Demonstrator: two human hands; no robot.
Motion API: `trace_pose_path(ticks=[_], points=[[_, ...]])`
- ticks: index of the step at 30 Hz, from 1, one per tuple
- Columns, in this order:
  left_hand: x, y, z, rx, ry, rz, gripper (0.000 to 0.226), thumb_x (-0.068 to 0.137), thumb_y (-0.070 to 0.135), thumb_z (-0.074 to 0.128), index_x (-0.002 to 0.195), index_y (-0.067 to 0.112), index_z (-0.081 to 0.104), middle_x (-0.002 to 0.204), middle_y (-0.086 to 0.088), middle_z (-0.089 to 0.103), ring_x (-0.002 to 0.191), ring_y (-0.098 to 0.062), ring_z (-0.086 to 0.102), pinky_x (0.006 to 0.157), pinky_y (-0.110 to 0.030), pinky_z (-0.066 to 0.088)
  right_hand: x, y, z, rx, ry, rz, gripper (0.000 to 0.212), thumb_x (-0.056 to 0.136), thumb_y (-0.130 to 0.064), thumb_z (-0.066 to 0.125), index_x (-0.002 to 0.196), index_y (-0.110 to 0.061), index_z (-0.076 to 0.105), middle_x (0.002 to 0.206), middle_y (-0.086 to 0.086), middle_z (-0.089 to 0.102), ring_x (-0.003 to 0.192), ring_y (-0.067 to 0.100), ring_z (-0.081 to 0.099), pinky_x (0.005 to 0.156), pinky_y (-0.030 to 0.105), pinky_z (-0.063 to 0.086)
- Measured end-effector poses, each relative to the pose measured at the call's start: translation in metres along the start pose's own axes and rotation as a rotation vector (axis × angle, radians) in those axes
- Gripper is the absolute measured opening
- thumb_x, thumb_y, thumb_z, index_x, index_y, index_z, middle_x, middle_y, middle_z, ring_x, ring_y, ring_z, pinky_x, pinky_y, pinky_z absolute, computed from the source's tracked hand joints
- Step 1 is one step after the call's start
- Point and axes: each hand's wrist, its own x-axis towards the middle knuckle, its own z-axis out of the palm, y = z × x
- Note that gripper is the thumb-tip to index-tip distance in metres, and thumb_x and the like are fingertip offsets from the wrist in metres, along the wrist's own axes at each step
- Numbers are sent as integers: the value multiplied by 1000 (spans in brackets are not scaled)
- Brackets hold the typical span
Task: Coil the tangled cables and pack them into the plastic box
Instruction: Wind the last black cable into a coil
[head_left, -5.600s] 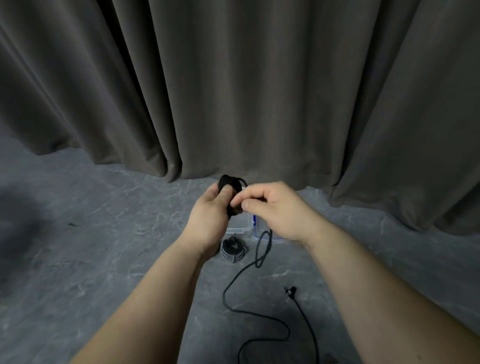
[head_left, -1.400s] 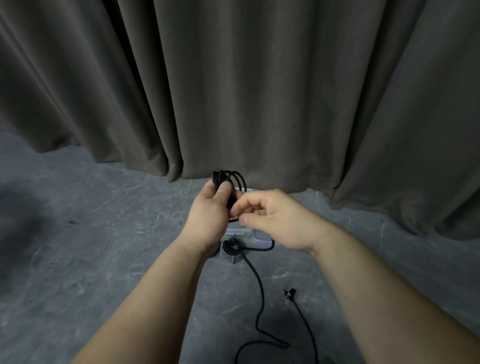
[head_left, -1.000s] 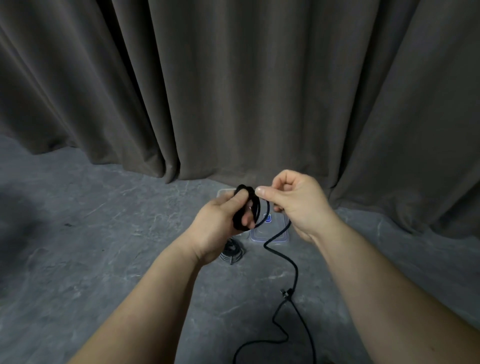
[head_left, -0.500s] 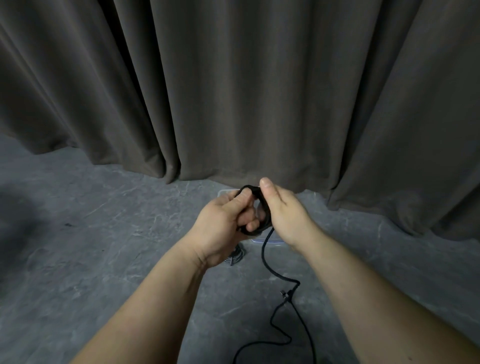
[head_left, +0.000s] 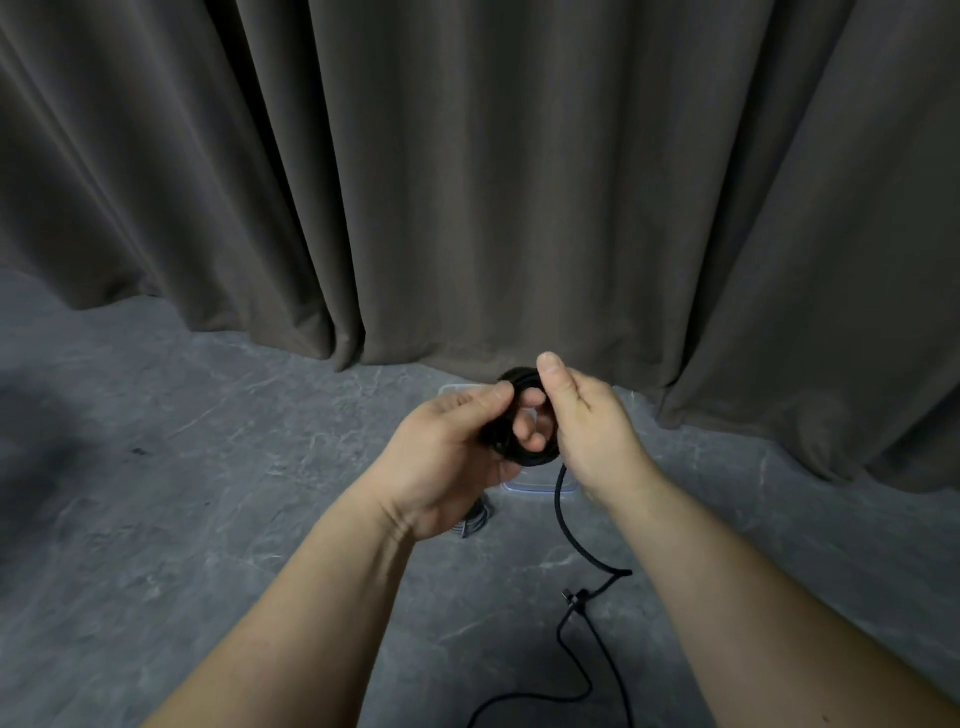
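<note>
A black cable coil (head_left: 524, 453) is held above the grey floor (head_left: 156, 493) — pinched at its left edge by the left hand (head_left: 447, 462) and gripped along its right edge by the right hand (head_left: 592, 431). Its loose tail (head_left: 566, 535) is hung down to the floor. The plastic box (head_left: 540, 486) is largely hidden behind the hands, before a dark curtain (head_left: 467, 182).

A black cable (head_left: 563, 525), a grey veined floor (head_left: 208, 493) and a dark grey-brown curtain (head_left: 467, 182).
</note>
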Motion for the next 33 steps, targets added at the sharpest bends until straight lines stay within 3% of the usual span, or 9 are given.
trace_pose_path(ticks=[5, 8, 12, 15, 19, 23, 25, 30, 33], points=[[3, -7, -6, 21, -5, 2, 14, 86, 25, 55, 84, 11, 53, 59, 3, 47, 62, -11, 52, 66, -23, 45, 1, 8, 4, 14, 3, 45, 53, 80, -75, 40, 69, -28, 63, 66, 20, 63, 56, 21, 56, 66, 48, 52], [5, -9, 0, 25, 116, 46, 21, 97, 18, 47, 78, 10, 51, 57, 1, 52, 60, -12, 56, 67, -25, 45, 0, 10, 4, -84, 106, -57, 34, 98, -47, 41, 75, -33, 62, 62, 2, 62, 56, 14, 56, 62, 38, 50], [9, -4, -1, -54, 245, 111, 25, 101, 18, 38, 81, 9, 51, 55, 1, 49, 63, -14, 55, 66, -26, 43, -2, 7, 6, -105, 115, -99, 31, 102, -22, 42, 100, -43, 65, 59, -11, 63, 46, 9, 54, 50, 24, 46], [10, -4, -3, -96, 271, 97, 25, 102, 21, 39, 84, 10, 51, 54, 2, 43, 62, -14, 50, 66, -28, 38, -3, 7, 8, -88, 53, -79, 31, 101, -19, 44, 109, -40, 66, 59, -5, 60, 48, 10, 50, 51, 25, 44], [10, -4, -3, -185, 254, 74, 27, 102, 21, 36, 79, 12, 46, 50, 3, 35, 53, -12, 44, 63, -27, 39, -4, 5, 9, -58, -6, -59, 31, 101, -21, 45, 99, -44, 66, 62, 9, 53, 50, 15, 43, 49, 26, 38], [10, 2, -7, -323, 325, 78, 30, 102, 24, 35, 75, 16, 45, 49, 5, 32, 50, -10, 40, 69, -30, 38, -1, 6, 5, -95, -25, 11, 22, 101, -27, 44, 105, -38, 63, 58, -3, 58, 46, 8, 47, 53, 25, 41], [12, 8, -17, -350, 418, 96, 30, 102, 26, 35, 74, 19, 43, 48, 8, 33, 50, -9, 41, 66, -28, 34, 1, 7, -1, -110, -49, 74, 22, 96, -16, 48, 97, -35, 59, 62, -4, 61, 48, 9, 48, 55, 28, 43], [14, 15, -43, -407, 626, 139, 30, 103, 27, 37, 73, 24, 41, 49, 9, 38, 49, -6, 47, 69, -26, 32, -1, 15, -17, -493, -2, 70, 22, 81, -5, 55, 75, -26, 52, 59, -3, 60, 52, 11, 48, 57, 26, 39], [15, 12, -45, -398, 659, 161, 29, 103, 26, 38, 74, 24, 41, 52, 9, 39, 50, -7, 47, 69, -26, 33, -4, 16, -19, -707, -18, 0, 19, 86, -11, 57, 82, -27, 64, 56, -14, 52, 56, 7, 46, 57, 23, 34]])
